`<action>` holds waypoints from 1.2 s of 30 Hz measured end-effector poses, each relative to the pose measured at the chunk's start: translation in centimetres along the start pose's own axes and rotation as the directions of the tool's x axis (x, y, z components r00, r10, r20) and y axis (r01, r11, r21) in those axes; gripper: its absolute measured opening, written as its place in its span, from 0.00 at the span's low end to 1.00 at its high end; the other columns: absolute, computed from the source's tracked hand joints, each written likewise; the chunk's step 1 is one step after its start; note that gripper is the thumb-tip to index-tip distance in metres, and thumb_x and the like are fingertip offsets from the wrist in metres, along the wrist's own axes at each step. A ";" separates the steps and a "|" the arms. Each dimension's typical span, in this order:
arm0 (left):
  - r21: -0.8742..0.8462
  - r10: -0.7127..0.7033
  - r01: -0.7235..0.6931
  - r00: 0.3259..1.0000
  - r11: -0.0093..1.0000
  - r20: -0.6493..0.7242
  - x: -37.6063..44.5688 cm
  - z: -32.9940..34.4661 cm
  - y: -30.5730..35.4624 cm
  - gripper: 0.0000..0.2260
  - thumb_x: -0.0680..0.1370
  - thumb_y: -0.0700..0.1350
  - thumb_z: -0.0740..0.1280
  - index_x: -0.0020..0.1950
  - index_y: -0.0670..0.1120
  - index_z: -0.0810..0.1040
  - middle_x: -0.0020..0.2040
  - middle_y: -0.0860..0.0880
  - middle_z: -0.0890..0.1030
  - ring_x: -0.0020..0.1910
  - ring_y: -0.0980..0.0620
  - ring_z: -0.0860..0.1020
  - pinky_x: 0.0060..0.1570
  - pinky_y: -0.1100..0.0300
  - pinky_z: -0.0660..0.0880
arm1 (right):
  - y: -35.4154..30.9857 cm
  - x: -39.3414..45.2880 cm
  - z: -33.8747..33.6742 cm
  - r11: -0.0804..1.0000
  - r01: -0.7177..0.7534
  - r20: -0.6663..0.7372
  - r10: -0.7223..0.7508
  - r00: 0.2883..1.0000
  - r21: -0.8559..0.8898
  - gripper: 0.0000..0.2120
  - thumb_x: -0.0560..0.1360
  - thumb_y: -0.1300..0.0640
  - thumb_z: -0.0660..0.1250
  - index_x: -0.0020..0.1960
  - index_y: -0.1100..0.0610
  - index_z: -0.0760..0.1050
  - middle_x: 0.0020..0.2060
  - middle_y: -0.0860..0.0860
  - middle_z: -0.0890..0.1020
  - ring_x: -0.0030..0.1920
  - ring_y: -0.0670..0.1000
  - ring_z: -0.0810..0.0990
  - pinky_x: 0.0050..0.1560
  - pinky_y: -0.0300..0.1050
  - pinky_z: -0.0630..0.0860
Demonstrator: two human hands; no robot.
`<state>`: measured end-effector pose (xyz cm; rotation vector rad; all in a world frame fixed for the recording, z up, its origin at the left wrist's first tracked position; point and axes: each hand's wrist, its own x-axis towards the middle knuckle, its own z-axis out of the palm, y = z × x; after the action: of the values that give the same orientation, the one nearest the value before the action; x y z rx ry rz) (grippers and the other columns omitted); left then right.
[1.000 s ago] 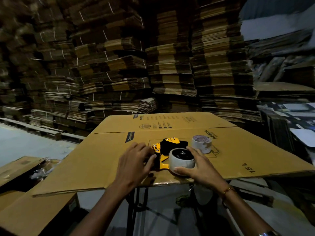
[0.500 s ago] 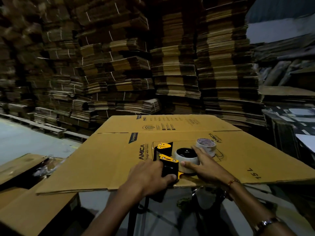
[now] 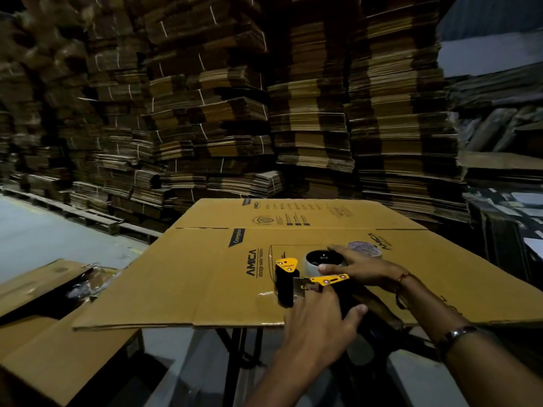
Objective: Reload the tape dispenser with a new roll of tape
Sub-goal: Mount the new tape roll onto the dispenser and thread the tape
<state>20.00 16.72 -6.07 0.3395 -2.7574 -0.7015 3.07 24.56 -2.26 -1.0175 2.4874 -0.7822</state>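
A black and yellow tape dispenser [image 3: 289, 279] lies near the front edge of a flattened cardboard sheet [image 3: 205, 277]. My left hand [image 3: 318, 324] grips its handle from the near side. A roll of tape [image 3: 320, 261] sits on the dispenser's black hub, and my right hand [image 3: 357, 265] reaches over that roll with its fingers curled on its rim. A second roll [image 3: 364, 248], pale with a printed core, lies flat just behind my right hand, partly hidden by it.
The cardboard sheet rests on a folding table with black legs [image 3: 235, 356]. Tall stacks of flattened cartons [image 3: 235, 113] fill the background. More cardboard [image 3: 50, 356] lies low at the left, beside bare grey floor [image 3: 44, 239].
The dispenser has turned and slid toward the front edge. My left hand moved onto its handle, and my right hand stayed on the roll, following it.
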 end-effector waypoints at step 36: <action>-0.229 -0.239 0.262 0.963 0.937 0.124 14.9 -1.6 -7.2 0.18 0.80 0.57 0.67 0.49 0.43 0.86 0.44 0.43 0.82 0.43 0.45 0.78 0.42 0.58 0.70 | -4.5 -4.0 6.2 0.911 0.251 -0.145 -0.310 0.940 -0.326 0.29 0.84 0.39 0.49 0.43 0.54 0.80 0.43 0.47 0.81 0.50 0.48 0.75 0.62 0.59 0.64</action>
<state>7.76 5.57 -5.23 0.6263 -2.6979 -1.1363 11.29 22.54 -4.05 -1.5025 2.7229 -0.6118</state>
